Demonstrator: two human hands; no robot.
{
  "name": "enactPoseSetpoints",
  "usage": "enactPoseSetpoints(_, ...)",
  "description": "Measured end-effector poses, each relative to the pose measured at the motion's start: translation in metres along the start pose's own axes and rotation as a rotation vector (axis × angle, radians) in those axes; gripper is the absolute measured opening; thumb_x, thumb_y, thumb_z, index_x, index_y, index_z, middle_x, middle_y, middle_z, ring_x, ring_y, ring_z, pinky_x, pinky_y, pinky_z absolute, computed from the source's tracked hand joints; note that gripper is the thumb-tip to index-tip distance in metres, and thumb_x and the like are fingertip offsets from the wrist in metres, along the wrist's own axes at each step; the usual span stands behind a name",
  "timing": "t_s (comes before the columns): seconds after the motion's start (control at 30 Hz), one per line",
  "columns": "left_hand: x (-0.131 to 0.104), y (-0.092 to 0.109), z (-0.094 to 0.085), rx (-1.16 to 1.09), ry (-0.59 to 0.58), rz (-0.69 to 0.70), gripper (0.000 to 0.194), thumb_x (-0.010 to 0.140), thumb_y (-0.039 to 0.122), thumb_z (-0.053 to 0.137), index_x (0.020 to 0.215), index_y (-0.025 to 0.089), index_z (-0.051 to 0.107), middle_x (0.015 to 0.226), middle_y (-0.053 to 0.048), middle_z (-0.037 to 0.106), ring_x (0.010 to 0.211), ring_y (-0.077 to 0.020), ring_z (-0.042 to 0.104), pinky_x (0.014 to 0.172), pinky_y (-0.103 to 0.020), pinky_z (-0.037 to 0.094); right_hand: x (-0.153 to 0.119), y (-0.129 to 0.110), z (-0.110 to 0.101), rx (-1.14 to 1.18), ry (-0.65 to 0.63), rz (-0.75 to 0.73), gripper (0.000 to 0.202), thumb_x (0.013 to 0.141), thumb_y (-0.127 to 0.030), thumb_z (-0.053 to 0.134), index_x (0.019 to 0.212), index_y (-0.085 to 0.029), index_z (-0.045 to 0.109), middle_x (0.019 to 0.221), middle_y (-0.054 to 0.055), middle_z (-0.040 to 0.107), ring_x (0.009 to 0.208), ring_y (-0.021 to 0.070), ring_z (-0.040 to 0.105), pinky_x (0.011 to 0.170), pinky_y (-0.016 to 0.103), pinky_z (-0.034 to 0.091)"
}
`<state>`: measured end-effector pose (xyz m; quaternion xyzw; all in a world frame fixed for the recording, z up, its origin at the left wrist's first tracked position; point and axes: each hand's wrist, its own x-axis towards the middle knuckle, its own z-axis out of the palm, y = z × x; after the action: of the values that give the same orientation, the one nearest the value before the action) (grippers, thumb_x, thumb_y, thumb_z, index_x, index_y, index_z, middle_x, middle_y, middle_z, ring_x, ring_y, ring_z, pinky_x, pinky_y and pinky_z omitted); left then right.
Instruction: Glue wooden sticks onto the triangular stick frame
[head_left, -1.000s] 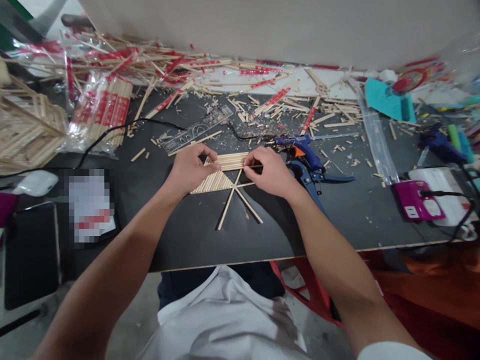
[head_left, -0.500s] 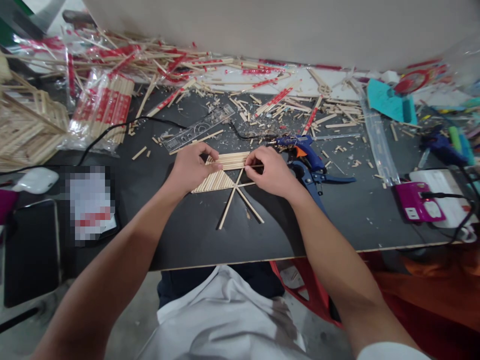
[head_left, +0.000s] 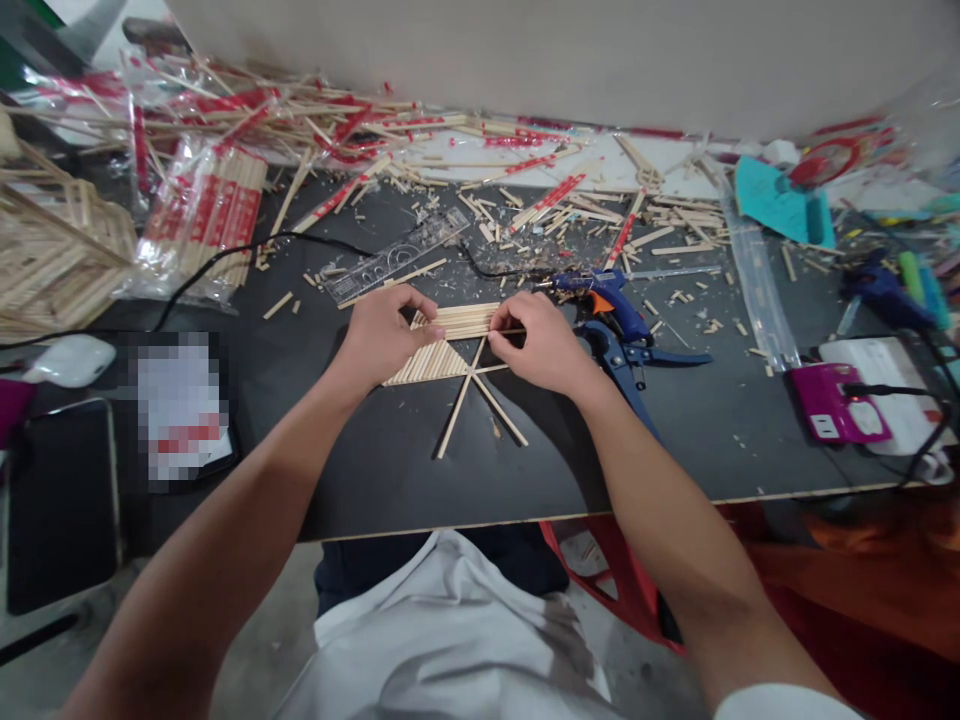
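Head view: the left hand [head_left: 381, 338] lies flat-fingered on the left part of a fan-shaped panel of glued sticks [head_left: 442, 348], pressing it against the black bench [head_left: 390, 470]. The fingers are curled down over the sticks and do not wrap around any one of them. The right hand [head_left: 541, 345] has thumb and forefinger pinched on the end of a thin stick [head_left: 504, 332] at the panel's right edge, with the other fingers folded under. The panel sits in the middle of the bench, well back from the near edge. Two long sticks [head_left: 480, 395] cross beneath it and splay toward the near edge.

Just beside the right hand, toward the right edge, lie a blue glue gun [head_left: 604, 292] and blue-handled cutters [head_left: 637, 352]. A clear ruler [head_left: 397, 258] lies beyond the left hand. Loose sticks and offcuts [head_left: 525, 200] are heaped along the far edge, and wrapped chopstick packs [head_left: 206, 215] lie near the far left corner. A purple socket block [head_left: 834, 402] sits toward the right near corner.

Against the frames from a second and half a second ago, almost nothing has shifted: both hands stay where they were, the pinch on the thin stick is the same, and the panel has not slid. Only the camera has drifted slightly. This looks like a steady hold on a stick at the panel's edge, with neither hand repositioning.
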<state>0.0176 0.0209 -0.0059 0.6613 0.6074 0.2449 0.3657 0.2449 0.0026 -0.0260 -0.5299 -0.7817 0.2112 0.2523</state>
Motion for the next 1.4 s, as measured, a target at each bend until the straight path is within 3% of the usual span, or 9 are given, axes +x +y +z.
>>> enactPoseSetpoints(0.23, 0.000, -0.001, 0.001, 0.087, -0.012, 0.076, 0.021, 0.075, 0.032, 0.078, 0.090, 0.018, 0.072, 0.067, 0.003, 0.061, 0.058, -0.0122, 0.048, 0.064, -0.029, 0.038, 0.000, -0.001, 0.000, -0.008, 0.000, 0.004, 0.010, 0.083, -0.020, 0.059, 0.077, -0.024, 0.051, 0.085, 0.006, 0.061, 0.086, 0.0252, 0.052, 0.081, 0.039, 0.041)
enactPoseSetpoints(0.37, -0.004, -0.003, 0.005, 0.213, 0.002, 0.230, 0.020, 0.083, 0.037, 0.072, 0.093, 0.019, 0.071, 0.095, -0.004, 0.071, 0.082, -0.0190, 0.060, 0.078, -0.031, 0.043, 0.000, -0.002, 0.000, -0.013, -0.005, 0.002, 0.011, 0.083, -0.019, 0.058, 0.077, -0.024, 0.050, 0.085, 0.007, 0.061, 0.086, 0.0251, 0.052, 0.081, 0.039, 0.041)
enactPoseSetpoints(0.5, -0.010, -0.001, 0.008, 0.309, 0.007, 0.272, 0.021, 0.090, 0.042, 0.066, 0.097, 0.023, 0.071, 0.112, -0.007, 0.070, 0.105, -0.0263, 0.062, 0.090, -0.035, 0.045, 0.000, -0.002, -0.001, -0.016, -0.018, 0.002, 0.011, 0.084, -0.020, 0.059, 0.079, -0.024, 0.050, 0.086, 0.007, 0.061, 0.088, 0.0254, 0.052, 0.082, 0.039, 0.041)
enactPoseSetpoints(1.1, -0.011, 0.000, 0.009, 0.325, 0.008, 0.249, 0.019, 0.090, 0.041, 0.069, 0.097, 0.024, 0.073, 0.110, -0.006, 0.069, 0.103, -0.0256, 0.063, 0.094, -0.037, 0.045, 0.001, -0.001, 0.000, -0.017, -0.016, 0.001, 0.011, 0.083, -0.021, 0.060, 0.079, -0.024, 0.050, 0.085, 0.006, 0.059, 0.088, 0.0258, 0.051, 0.082, 0.040, 0.041)
enactPoseSetpoints(1.3, -0.013, 0.001, 0.009, 0.358, 0.008, 0.252, 0.019, 0.091, 0.040, 0.068, 0.097, 0.023, 0.073, 0.111, -0.006, 0.069, 0.100, -0.0253, 0.064, 0.088, -0.036, 0.046, 0.001, -0.002, -0.001, -0.026, -0.030, 0.007, 0.011, 0.083, -0.020, 0.059, 0.079, -0.024, 0.050, 0.087, 0.007, 0.060, 0.088, 0.0261, 0.051, 0.082, 0.040, 0.041)
enactPoseSetpoints(1.4, -0.018, 0.005, 0.012, 0.435, 0.042, 0.316, 0.020, 0.095, 0.038, 0.064, 0.100, 0.021, 0.074, 0.115, -0.008, 0.069, 0.104, -0.0269, 0.063, 0.082, -0.035, 0.047, 0.001, -0.001, 0.000, -0.028, -0.024, 0.000, 0.011, 0.083, -0.020, 0.059, 0.079, -0.024, 0.049, 0.087, 0.007, 0.061, 0.088, 0.0262, 0.051, 0.083, 0.040, 0.041)
